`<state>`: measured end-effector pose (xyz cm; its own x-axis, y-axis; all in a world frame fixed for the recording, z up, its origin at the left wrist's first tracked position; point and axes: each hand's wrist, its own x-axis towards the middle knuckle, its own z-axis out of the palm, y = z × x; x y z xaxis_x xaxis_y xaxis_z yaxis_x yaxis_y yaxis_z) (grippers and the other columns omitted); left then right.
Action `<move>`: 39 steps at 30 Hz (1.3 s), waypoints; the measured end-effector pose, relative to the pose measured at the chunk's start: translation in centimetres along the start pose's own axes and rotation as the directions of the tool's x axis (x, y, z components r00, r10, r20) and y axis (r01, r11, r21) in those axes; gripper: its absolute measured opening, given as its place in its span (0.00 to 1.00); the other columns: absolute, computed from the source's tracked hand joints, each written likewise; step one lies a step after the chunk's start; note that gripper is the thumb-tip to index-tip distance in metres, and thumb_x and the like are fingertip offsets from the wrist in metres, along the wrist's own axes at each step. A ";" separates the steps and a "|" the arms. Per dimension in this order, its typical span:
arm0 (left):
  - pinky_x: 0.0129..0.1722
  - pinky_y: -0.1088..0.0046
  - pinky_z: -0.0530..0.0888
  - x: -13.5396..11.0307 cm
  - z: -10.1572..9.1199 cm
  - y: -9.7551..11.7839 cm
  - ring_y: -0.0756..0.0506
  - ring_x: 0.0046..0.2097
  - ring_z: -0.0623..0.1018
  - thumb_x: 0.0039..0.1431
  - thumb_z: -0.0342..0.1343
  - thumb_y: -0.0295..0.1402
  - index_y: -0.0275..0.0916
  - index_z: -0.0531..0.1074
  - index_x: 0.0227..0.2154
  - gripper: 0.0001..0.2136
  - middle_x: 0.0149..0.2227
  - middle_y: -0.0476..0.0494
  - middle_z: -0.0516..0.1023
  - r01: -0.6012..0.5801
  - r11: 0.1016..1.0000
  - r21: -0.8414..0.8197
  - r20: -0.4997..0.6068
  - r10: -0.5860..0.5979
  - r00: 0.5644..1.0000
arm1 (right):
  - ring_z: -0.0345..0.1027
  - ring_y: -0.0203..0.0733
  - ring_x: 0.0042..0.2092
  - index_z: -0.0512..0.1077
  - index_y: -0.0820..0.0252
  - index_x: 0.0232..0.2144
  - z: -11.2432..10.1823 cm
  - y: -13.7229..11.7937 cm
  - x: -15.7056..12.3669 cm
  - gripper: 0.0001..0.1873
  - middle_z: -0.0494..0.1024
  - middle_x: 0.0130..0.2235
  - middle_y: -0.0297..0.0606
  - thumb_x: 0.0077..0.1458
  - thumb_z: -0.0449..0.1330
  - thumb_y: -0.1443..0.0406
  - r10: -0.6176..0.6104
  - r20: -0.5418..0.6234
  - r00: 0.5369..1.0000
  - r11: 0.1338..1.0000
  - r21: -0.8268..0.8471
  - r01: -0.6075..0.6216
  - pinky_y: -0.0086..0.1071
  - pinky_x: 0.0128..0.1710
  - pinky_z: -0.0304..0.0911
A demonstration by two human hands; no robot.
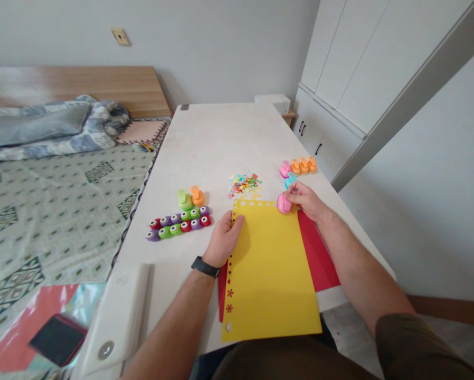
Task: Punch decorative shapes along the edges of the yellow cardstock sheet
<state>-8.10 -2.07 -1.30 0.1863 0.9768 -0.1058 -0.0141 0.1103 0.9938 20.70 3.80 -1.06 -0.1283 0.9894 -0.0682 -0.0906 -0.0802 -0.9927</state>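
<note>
Two hands on the job, both gripping. Our left hand (pixel 226 237) pinches the left edge of the yellow sheet (pixel 272 269), thumb on top. Our right hand (pixel 305 200) holds the pink punch (pixel 284 205) at the sheet's far edge, close to the right corner. Sheet lies in front of us over a red sheet (pixel 320 256) that sticks out on both sides, with loose paper cutouts (pixel 245 183) just beyond the far edge.

To do this punch well, we'd say: butt the edge fully into the slot, square to the body, then match the spacing of the holes along that edge. Clear of the corner, or the cut may run out or tear. Left hand should hold the sheet flat and untwisted; the near right corner seems to overhang the table (pixel 221 137), so drag is a risk. Press straight down in one firm stroke, and free the punch before sliding the paper.

Can't make out: whether the paper is seated in the slot, whether the lever is pressed, what shape the die cuts. Left fingertips are mostly out of sight, and that hand covers part of the left-edge holes. Turquoise punch (pixel 290 181) is partly behind our right hand. Most of the red sheet is covered. Individual cutouts are too small to read.
</note>
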 end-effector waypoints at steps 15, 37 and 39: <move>0.35 0.68 0.75 0.0 0.0 0.1 0.42 0.37 0.80 0.59 0.62 0.50 0.42 0.73 0.40 0.17 0.35 0.46 0.81 0.012 1.000 0.021 -0.047 -0.011 0.999 | 0.69 0.40 0.33 0.65 0.55 0.33 -0.3 0.3 0.1 0.23 0.75 0.32 0.30 0.47 0.75 0.54 -0.038 0.011 0.999 0.999 -0.030 0.039 0.34 0.36 0.61; 0.36 0.68 0.75 -0.1 0.1 0.1 0.42 0.37 0.80 0.58 0.62 0.50 0.42 0.74 0.41 0.17 0.34 0.46 0.81 0.020 1.000 0.019 -0.057 -0.019 0.998 | 0.63 0.37 0.27 0.53 0.53 0.28 0.5 -0.4 0.0 0.31 0.69 0.27 0.27 0.44 0.76 0.57 -0.062 -0.106 0.992 0.998 0.000 0.062 0.33 0.29 0.57; 0.35 0.68 0.75 -0.1 0.1 0.0 0.43 0.37 0.80 0.58 0.62 0.50 0.42 0.74 0.41 0.17 0.34 0.46 0.81 0.019 0.999 0.029 -0.058 -0.017 0.998 | 0.64 0.38 0.28 0.55 0.53 0.29 0.5 -0.5 0.0 0.30 0.71 0.28 0.27 0.44 0.76 0.57 -0.050 -0.090 0.995 0.999 0.003 0.051 0.33 0.29 0.57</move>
<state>-8.03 -2.15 -1.32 0.1288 0.9838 -0.1249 0.0178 0.1237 0.9922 20.24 3.77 -0.55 -0.0341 0.9991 -0.0271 -0.0995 -0.0304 -0.9946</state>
